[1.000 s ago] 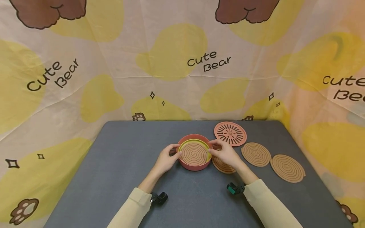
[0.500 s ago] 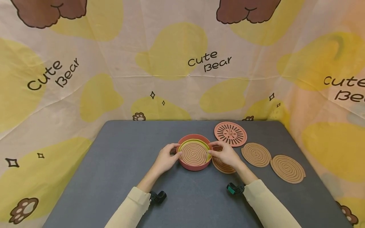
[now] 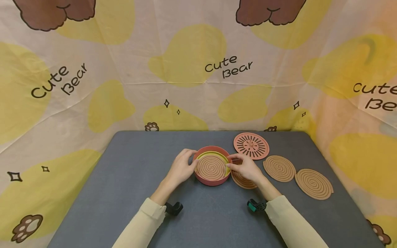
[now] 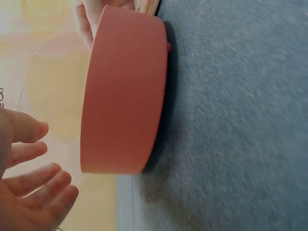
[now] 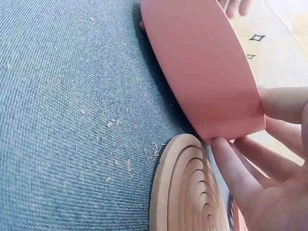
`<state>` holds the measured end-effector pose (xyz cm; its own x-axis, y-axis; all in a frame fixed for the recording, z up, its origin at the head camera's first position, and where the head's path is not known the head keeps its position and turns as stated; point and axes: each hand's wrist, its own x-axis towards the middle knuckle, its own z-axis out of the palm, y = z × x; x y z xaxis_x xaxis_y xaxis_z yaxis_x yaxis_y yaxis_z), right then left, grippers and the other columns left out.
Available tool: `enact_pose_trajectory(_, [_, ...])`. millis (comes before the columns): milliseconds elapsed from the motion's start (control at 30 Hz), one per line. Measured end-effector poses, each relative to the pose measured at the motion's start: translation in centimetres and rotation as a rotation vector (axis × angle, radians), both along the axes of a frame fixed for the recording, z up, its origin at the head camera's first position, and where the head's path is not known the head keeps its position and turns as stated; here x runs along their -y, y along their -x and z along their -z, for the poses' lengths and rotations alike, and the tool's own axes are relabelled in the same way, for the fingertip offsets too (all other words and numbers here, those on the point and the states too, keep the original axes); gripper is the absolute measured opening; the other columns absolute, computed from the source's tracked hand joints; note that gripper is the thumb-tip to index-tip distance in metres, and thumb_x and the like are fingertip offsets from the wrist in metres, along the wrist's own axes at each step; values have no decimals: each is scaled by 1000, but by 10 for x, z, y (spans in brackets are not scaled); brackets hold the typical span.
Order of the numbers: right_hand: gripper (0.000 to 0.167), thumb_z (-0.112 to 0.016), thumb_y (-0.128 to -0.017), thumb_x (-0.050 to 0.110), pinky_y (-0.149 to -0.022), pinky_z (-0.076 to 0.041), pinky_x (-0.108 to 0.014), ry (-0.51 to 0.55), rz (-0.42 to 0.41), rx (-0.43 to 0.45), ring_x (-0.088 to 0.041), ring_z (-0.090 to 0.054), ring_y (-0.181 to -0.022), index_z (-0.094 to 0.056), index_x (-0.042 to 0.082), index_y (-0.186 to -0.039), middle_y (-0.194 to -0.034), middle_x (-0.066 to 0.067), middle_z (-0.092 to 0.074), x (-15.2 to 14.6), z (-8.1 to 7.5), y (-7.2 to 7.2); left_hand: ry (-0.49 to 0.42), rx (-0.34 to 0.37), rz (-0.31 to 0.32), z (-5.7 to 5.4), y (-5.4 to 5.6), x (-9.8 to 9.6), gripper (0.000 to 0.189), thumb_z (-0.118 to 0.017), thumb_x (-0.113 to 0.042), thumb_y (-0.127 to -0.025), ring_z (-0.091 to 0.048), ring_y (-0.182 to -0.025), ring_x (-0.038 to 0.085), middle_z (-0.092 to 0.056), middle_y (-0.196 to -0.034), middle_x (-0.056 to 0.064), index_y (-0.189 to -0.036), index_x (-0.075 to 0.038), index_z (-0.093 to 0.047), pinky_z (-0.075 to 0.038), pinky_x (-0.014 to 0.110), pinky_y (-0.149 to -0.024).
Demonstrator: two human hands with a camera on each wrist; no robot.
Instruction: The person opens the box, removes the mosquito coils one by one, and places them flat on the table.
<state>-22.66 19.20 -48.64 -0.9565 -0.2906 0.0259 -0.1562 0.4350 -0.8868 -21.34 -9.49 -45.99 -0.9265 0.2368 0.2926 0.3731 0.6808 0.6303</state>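
A round red mosquito coil holder (image 3: 212,183) stands at the middle of the table, with a yellow-green liner (image 3: 213,153) and a brown mosquito coil (image 3: 211,168) inside. My right hand (image 3: 248,168) grips its right side, thumb at the rim and other fingers against the outer wall (image 5: 211,67). At the left side my left hand (image 3: 181,167) is raised by the rim; in the left wrist view its fingers (image 4: 36,183) are spread and apart from the wall. Another mosquito coil (image 3: 244,181) lies partly hidden beneath my right hand, close beside the holder.
The slotted pink lid (image 3: 252,146) lies behind my right hand. Two more coils, one (image 3: 279,168) near and one (image 3: 314,184) farther right, lie edge to edge. Small crumbs (image 5: 113,124) dot the grey table (image 3: 139,148). A printed cloth (image 3: 186,62) hangs behind.
My left hand has let go of the holder's rim and risen slightly, its fingers farther back along the rim. My right hand and the holder stay in place.
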Motion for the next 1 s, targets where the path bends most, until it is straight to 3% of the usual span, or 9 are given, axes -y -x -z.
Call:
enact_pose_trajectory(167, [39,-75,-95,22,-88,-56,-40,6,0,2,-30,-65,-112,-67,3,-129,-120,-14,-69,0,1,-1,-32,-35,69,-3,7,-12,26,-70,-14,-96,-63,-110,30,-66,-117,12,-120,-5,-71,-51,49,-93])
enact_pose_trajectory(367, [38,-74,-95,21,-87,-56,-39,1,7,18,-31,-65,-113,-67,3,-128,-120,-15,-69,0,-1,0,-58,25,158,-1,21,-27,30,-68,-17,-98,-62,-110,35,-65,-120,19,-124,-1,-69,-50,50,-92])
enact_pose_trajectory(700, [38,-74,-95,20,-84,-57,-37,-10,-4,16,-33,-66,-111,-67,1,-127,-119,-17,-68,0,-3,1,-10,176,152,9,38,-43,33,-65,-24,-101,-61,-112,28,-64,-122,14,-128,-4,-66,-51,45,-95])
enact_pose_trajectory(1000, [38,-74,-95,21,-84,-57,-40,-32,-11,2,-33,-66,-109,-67,1,-127,-119,-17,-68,-1,-4,2,101,236,129,12,46,-53,35,-63,-27,-102,-56,-126,31,-62,-131,15,-131,-7,-65,-45,49,-104])
